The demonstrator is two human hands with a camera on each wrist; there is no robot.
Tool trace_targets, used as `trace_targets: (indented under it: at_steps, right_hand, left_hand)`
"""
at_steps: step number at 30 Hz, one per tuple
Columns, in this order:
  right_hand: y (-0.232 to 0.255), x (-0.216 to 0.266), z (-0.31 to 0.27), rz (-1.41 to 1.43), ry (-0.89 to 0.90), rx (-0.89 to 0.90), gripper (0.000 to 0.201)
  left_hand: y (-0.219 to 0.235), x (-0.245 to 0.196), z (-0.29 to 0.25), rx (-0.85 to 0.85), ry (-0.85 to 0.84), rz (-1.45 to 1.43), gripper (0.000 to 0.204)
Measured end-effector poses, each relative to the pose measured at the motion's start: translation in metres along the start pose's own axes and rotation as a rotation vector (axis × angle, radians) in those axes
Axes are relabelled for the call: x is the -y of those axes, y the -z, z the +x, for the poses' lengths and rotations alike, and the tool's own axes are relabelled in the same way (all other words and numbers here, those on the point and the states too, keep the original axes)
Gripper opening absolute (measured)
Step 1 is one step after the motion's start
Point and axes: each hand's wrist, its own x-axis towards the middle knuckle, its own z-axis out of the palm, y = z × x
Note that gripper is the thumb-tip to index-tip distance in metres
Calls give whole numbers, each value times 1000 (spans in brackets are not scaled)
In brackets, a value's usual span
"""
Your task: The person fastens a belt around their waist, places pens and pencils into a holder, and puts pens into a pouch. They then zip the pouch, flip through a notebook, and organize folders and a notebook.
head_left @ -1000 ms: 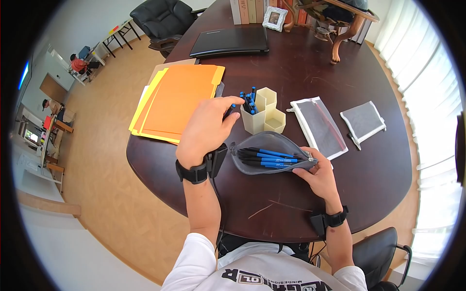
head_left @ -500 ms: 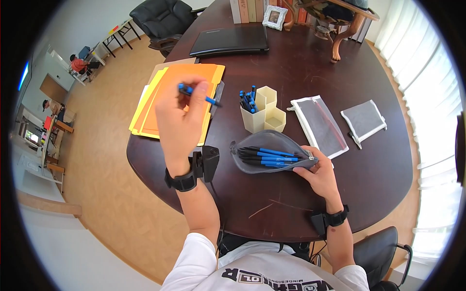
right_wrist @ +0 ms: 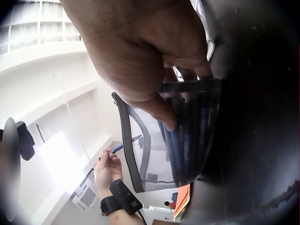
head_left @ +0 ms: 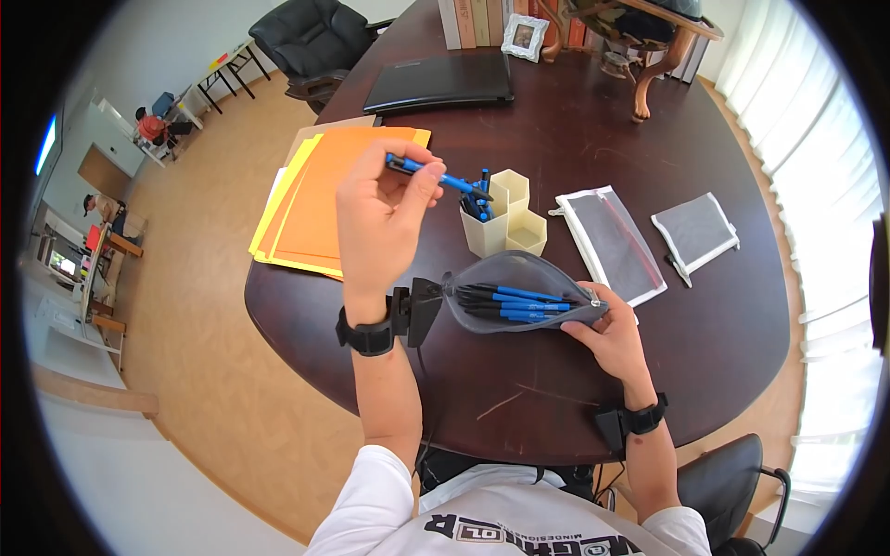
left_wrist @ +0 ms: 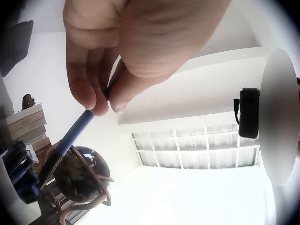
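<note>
In the head view the left hand [head_left: 382, 218] pinches a blue and black pen [head_left: 445, 178], its far end over the pens in the cream hexagonal holder [head_left: 486, 233]. The left wrist view shows that pen [left_wrist: 75, 133] slanting down from the fingertips beside the holder's blue pens [left_wrist: 21, 171]. The right hand [head_left: 612, 338] grips the right end of a grey mesh pouch [head_left: 473, 322], which gapes and holds several blue and black pens [head_left: 528, 306]. Seen from the right wrist, the thumb lies against the pouch side [right_wrist: 154, 171]. The holder's other two compartments hold no pens.
Orange and yellow folders [head_left: 320, 199] lie left of the holder. Two white-edged mesh pouches [head_left: 612, 241] [head_left: 695, 230] are at the right. Farther back on the table [head_left: 575, 398] stand a black laptop [head_left: 440, 82], a picture frame [head_left: 525, 35], books and a globe stand [head_left: 649, 79].
The left hand moved left from the holder over the folders with a pen, then came back right, bringing the pen's end to the holder. The right hand and grey pouch stayed nearly still.
</note>
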Motion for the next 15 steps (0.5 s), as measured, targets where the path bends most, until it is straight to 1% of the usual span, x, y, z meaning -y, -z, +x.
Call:
trace_targets:
  at_steps: [3, 7, 10, 13, 15]
  right_hand:
    - [1, 2, 0, 5, -8, 5, 49]
    - [1, 2, 0, 0, 5, 5, 48]
    - [1, 1, 0, 14, 8, 4, 47]
    - [1, -2, 0, 19, 19, 0, 45]
    - [2, -5, 0, 28, 28, 2, 43]
  left_hand:
    - [-7, 7, 2, 64, 29, 88, 13]
    - [-17, 18, 3, 105, 3, 142, 19]
    - [-21, 25, 3, 128, 4, 119, 19]
    - [-23, 32, 3, 159, -5, 198, 17]
    - [-21, 37, 4, 203, -73, 356, 16]
